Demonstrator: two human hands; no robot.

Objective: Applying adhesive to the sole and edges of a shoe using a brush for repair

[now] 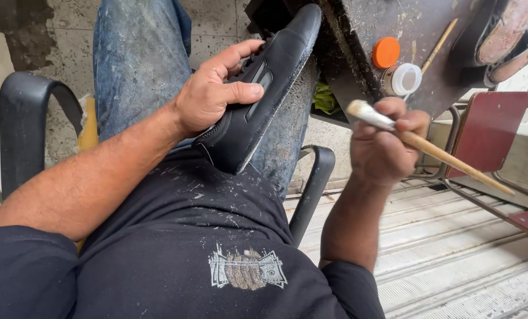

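My left hand (214, 88) grips a black shoe (264, 88) that rests on my right thigh, toe pointing away from me, with my thumb across its side. My right hand (385, 145) is closed around a wooden-handled brush (429, 147), held to the right of the shoe and apart from it. The pale bristle tip (358, 110) points up and to the left, toward the shoe. A small open white jar (403, 78) stands on the dark worktable just above my right hand, its orange lid (385, 52) lying beside it.
The stained dark worktable (411, 29) carries a thin wooden stick (440, 44) and a worn shoe (512, 32) at the top right. I sit in a chair with black armrests (22, 112). A red chair (488, 130) stands to the right on a ribbed floor.
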